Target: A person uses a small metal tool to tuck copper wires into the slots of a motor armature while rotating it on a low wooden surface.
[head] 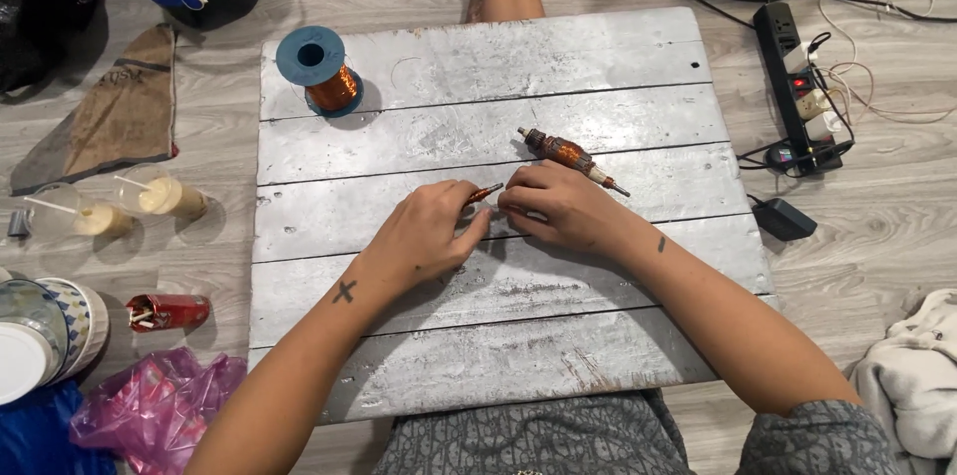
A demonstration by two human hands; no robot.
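Two hands (pixel 431 231) (pixel 558 206) pinch a slim coppery rod (pixel 485 194); weathered grey planks (pixel 598 355) beneath.

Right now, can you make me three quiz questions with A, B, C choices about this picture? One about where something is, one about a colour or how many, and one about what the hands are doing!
1. Where is the spool of copper wire?
A. far left corner of the board
B. on the floor
C. in a hand

2. How many clear plastic cups lie on the floor at left?
A. one
B. two
C. four

3. What are the hands doing?
A. resting flat
B. pinching a small copper-wound part
C. holding a cup

Answers:
1 A, it stands on the wooden board.
2 B, one cup beside another.
3 B, left hand and right hand meet on the part.
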